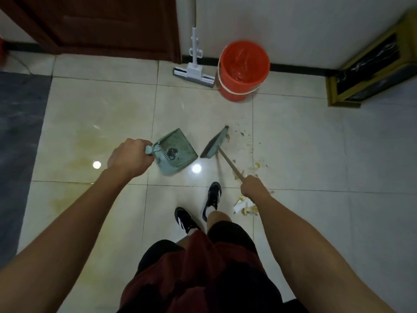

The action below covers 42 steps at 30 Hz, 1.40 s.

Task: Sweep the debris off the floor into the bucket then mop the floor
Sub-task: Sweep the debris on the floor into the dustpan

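Left hand [126, 158]: clenched round dustpan [174, 152] handle
Right hand [253, 187]: grasping broom [214, 144] stick
Debris [247, 141]: scattered on floor [304, 154] right of broom
Bucket [243, 70]: by far wall
Risk: pan well apart from crumbs; hard stroke likely scatters them past it

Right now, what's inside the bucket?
The bucket holds a thin red plastic liner, crumpled against the wall. No debris shows on the visible bottom; the near rim hides the front of the floor inside.
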### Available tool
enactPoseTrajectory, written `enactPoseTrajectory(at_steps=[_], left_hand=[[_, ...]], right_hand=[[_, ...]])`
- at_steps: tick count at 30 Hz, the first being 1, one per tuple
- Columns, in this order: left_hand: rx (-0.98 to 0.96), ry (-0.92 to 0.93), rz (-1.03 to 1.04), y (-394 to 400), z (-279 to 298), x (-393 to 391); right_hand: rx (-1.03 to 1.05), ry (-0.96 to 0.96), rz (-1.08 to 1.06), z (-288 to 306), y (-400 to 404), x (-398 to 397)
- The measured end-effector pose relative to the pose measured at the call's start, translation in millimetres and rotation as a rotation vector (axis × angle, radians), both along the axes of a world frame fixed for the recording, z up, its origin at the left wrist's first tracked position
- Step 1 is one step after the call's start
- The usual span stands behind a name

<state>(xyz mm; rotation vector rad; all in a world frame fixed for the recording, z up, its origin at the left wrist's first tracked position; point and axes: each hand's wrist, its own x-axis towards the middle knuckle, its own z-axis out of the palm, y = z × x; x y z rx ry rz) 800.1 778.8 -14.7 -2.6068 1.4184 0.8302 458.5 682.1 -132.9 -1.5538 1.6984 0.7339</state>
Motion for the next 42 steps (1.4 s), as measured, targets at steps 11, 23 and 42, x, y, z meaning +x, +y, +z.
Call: enactPoseTrajectory(at_steps=[11, 23, 42], left_hand=[[0.032, 0.003, -0.184, -48.6, -12.6, -81.9], [0.017, -0.002, -0.222, -102.6, 14.1, -110.1], [0.082, -0.022, -0.135, -200.0, -2.4, 24.9]], right_hand=[[-0.093, 0.005, -0.181, 14.9, 24.9, -89.4], [-0.117, -0.150, -0.252, 15.9, -32.3, -103.1], [-0.087, -0.233, -0.039, -22.1, -190.0, 71.9]])
